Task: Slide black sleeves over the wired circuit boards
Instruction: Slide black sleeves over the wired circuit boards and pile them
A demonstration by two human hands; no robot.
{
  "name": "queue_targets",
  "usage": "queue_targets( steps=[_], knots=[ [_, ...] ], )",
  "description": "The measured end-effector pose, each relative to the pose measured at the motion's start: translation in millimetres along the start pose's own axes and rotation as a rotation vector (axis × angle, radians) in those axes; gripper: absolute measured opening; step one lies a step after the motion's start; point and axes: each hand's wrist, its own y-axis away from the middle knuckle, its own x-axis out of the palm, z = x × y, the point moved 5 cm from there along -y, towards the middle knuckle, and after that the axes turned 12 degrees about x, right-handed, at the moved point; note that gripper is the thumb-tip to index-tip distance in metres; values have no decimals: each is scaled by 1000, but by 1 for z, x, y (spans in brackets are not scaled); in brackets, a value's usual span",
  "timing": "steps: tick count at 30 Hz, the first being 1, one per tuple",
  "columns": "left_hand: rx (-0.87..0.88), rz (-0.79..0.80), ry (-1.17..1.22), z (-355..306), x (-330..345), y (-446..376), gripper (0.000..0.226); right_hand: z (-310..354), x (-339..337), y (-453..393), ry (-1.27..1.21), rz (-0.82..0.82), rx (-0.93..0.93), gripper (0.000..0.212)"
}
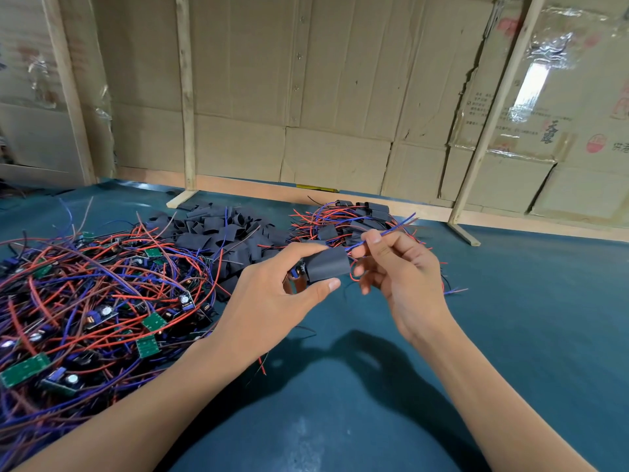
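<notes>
Fingers [328, 284] of left hand [272, 298] pinch black sleeve [326, 264] (right hand [401, 267] grips wires [391, 229]).

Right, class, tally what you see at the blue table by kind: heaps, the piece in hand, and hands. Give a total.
Heaps of unsleeved wired circuit boards: 1
Heaps of loose black sleeves: 1
Heaps of sleeved boards: 1
Pieces in hand: 1, a black sleeve held by the left hand, its wires pinched by the right hand
Hands: 2
Total: 6

Two hands [272, 287], three piles [102, 301], one held sleeve [326, 264]
</notes>
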Motion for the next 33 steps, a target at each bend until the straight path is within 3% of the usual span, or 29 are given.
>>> queue_targets(
  steps=[18,20,23,25,28,33],
  knots=[
    [-7,-85,120,-2,-5,-4,29,-2,8,2,-101,77,99,18],
    [-109,-58,258,0,-1,-4,27,-3,12,2,-104,128,101,19],
    [-330,-11,663,5,7,-4,19,-4,16,4,-68,220,83,14],
    [-470,76,903,7,13,-3,26,-4,19,6,-38,264,68,11],
    [-644,212,1112,5,21,2,29,-4,19,6,-41,257,73,10],
    [-879,277,1433,3,23,8,36,-5,18,6,-10,249,109,22]
  ],
)
